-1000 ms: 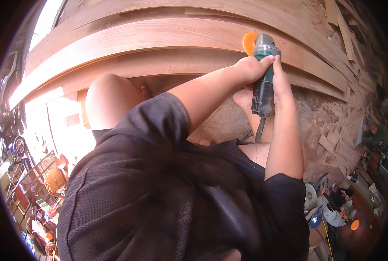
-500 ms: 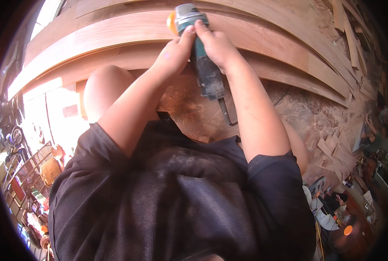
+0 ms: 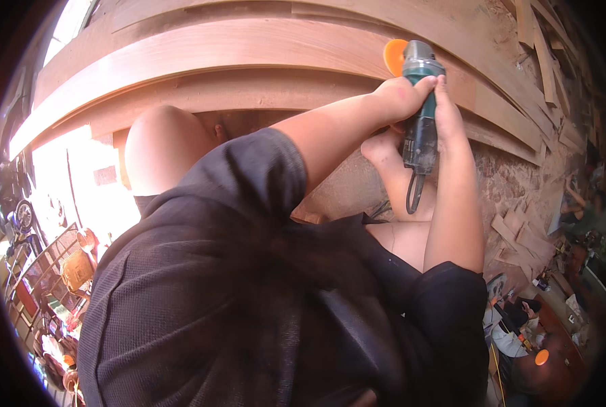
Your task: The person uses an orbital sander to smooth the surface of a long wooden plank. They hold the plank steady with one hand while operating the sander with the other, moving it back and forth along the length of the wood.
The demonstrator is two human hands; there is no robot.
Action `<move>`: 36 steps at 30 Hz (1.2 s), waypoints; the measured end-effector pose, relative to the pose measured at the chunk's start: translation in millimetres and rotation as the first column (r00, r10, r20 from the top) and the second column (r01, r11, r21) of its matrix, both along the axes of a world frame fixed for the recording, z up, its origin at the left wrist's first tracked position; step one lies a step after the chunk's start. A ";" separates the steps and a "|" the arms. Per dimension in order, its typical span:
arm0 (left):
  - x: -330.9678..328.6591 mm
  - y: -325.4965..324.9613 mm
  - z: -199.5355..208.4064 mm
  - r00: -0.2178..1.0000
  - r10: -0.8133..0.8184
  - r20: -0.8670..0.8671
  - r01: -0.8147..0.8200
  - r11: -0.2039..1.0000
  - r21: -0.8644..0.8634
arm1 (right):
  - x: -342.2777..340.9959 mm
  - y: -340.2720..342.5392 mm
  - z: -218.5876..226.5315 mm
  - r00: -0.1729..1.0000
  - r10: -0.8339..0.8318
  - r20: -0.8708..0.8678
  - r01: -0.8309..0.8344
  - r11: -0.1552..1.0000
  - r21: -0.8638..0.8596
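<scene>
A green and black angle grinder [image 3: 420,146] is gripped in both my hands, its metal head pointing away from me. My left hand [image 3: 403,96] wraps round its body from the left, just behind the head. From the right side my right hand [image 3: 447,117] closes on the same stretch, the two thumbs near each other. An orange disc [image 3: 395,57] sits on the left of the head, over a long wooden plank [image 3: 249,42]; whether it touches the wood I cannot tell. The black power cord [image 3: 413,193] hangs from the rear end toward my leg.
More long boards [image 3: 357,13] lie beyond the plank. Wood offcuts [image 3: 518,234] are scattered on the dusty floor at right. My bent left knee [image 3: 164,146] is close to the plank, and my right foot [image 3: 384,150] is under the grinder. A metal rack [image 3: 42,271] stands at far left.
Both hands have carried the angle grinder to the right along the plank and slightly nearer to me. My left arm now reaches across, and my right foot has come into view.
</scene>
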State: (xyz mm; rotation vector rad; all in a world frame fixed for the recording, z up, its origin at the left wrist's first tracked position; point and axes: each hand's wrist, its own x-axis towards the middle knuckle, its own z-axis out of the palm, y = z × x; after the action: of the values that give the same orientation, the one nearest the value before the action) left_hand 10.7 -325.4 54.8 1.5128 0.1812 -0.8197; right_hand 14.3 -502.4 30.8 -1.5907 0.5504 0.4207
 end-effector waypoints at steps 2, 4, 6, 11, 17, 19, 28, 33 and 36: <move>12.0 -13.5 2.9 0.995 -0.094 0.028 0.093 0.995 0.033 | -7.7 7.5 25.5 0.996 -0.063 -0.066 0.072 0.988 0.139; 16.9 -19.5 -3.0 0.983 -0.139 0.122 0.130 0.989 0.075 | -18.3 19.3 36.4 0.992 -0.070 -0.103 0.097 0.957 0.275; 12.2 -5.5 -8.1 0.992 -0.082 0.097 0.077 0.995 0.056 | -12.9 20.9 9.3 0.995 -0.067 -0.070 0.083 0.960 0.268; -7.3 93.1 6.7 0.979 0.198 0.044 -0.202 0.970 0.133 | 6.9 106.1 -14.1 0.980 0.137 0.148 -0.159 0.976 0.150; -40.0 180.3 -11.3 0.833 0.509 0.217 -0.553 0.788 0.272 | 15.2 218.0 13.5 0.865 0.472 0.167 -0.484 0.874 0.037; -39.9 176.3 -10.7 0.816 0.542 0.200 -0.576 0.788 0.215 | 24.5 218.5 9.5 0.819 0.558 0.133 -0.556 0.829 -0.056; 20.4 21.1 -11.7 0.987 0.124 0.103 -0.139 0.977 0.162 | 30.4 36.0 10.7 0.984 0.175 0.029 -0.176 0.983 0.055; 41.0 -33.9 -1.7 0.994 -0.031 0.105 0.019 0.993 0.118 | 17.1 8.9 42.3 0.995 -0.056 -0.088 0.072 0.977 0.200; 41.4 -22.6 3.4 0.986 -0.092 0.137 0.067 0.982 0.176 | 13.5 24.0 34.8 0.985 -0.159 -0.067 0.171 0.951 0.257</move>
State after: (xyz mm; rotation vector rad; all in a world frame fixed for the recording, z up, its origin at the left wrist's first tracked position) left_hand 52.1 -348.0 58.2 1.7442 0.0850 -0.7695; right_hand 27.8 -478.5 65.6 -1.2731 0.6305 0.3868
